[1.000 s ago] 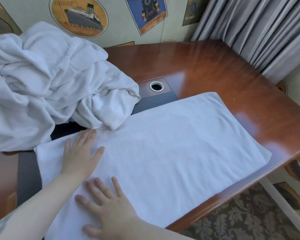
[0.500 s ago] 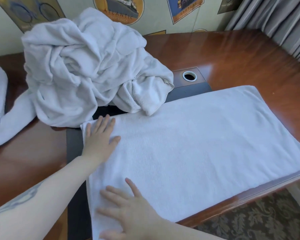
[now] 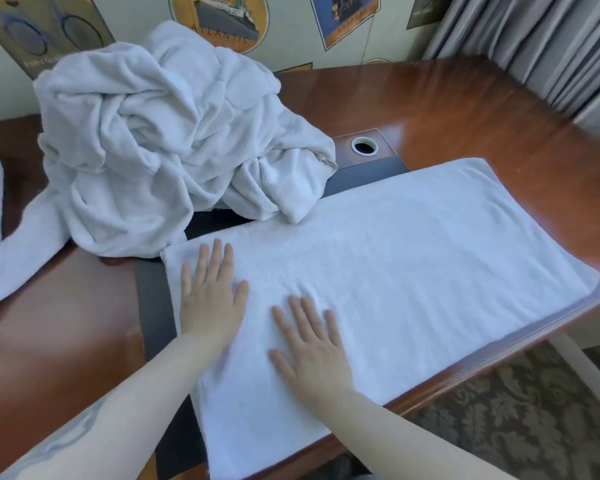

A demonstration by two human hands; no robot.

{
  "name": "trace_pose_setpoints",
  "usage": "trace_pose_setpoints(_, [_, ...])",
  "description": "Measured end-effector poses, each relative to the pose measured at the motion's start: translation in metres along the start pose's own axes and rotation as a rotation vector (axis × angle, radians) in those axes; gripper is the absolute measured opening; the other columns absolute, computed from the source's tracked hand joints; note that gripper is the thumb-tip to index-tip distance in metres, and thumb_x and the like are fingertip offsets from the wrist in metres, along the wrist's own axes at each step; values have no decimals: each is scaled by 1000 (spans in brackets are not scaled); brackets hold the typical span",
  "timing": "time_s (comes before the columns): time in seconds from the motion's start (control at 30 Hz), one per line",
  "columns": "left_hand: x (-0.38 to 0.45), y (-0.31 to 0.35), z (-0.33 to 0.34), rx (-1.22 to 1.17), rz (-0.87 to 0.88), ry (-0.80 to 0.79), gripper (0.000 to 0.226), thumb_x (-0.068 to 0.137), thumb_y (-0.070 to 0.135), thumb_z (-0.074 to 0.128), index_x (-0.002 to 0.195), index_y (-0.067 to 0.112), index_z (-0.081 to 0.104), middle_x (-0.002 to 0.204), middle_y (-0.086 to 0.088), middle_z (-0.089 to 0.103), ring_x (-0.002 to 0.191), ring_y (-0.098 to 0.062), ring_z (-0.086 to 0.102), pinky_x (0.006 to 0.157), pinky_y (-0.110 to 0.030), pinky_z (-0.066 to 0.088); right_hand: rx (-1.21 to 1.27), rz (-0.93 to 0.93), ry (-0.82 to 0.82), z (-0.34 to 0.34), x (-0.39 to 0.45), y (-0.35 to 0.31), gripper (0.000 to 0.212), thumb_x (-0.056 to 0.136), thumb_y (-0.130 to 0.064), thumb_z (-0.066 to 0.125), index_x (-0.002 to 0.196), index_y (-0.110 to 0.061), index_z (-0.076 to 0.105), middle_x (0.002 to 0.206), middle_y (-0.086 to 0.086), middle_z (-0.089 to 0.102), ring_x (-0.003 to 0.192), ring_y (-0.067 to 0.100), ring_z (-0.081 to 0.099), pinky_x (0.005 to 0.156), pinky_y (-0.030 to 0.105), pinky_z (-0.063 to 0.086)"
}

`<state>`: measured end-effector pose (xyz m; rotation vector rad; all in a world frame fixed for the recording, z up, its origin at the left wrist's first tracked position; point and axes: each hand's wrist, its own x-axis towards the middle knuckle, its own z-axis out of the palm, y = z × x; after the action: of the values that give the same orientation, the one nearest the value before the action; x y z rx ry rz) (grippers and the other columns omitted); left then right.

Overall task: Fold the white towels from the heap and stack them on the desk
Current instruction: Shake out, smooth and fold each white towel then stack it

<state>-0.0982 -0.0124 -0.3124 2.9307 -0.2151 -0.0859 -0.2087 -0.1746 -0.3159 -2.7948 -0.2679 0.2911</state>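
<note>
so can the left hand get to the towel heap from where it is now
Probably yes. The left hand lies flat on the spread towel near its far left corner, and the heap sits just beyond the fingertips with nothing between them. It holds nothing, so a short forward reach looks enough.

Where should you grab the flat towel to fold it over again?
Probably the short edge at the far right end of the flat towel. It lies smooth with that end bare near the desk edge, while the heap overlaps its back edge. The right hand could reach across, pinch the corners and fold them toward the left hand.
</note>
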Motion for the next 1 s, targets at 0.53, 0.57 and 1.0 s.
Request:
trace_pose_setpoints(0.53, [-37, 196, 55, -59, 568, -168, 73, 88, 52, -1, 154, 21, 8, 160, 8, -3, 145, -11, -12, 115, -32, -12, 29, 512, 190, -44, -37, 159, 56, 104, -42, 22, 156, -35, 1, 163, -6, -12, 149, 17, -18, 113, 34, -22])
trace_pose_setpoints(0.57, [-37, 206, 56, -68, 578, -173, 72, 89, 51, 2, 154, 21, 12, 161, 7, 1, 147, -13, -7, 116, -33, -10, 25, 486, 161, -44, -39, 171, 56, 104, -45, 21, 155, -37, 0, 162, -9, -14, 149, 16, -19, 112, 33, -24])
trace_pose_setpoints(1.0, [-13, 295, 57, -114, 534, -255, 72, 88, 55, 14, 152, 23, 27, 159, 10, 10, 148, -12, 4, 115, -29, -5, -15, 424, 184, -96, -42, 321, 61, 102, -48, 25, 156, -34, 2, 159, -12, -17, 146, 12, -23, 120, 41, -14])
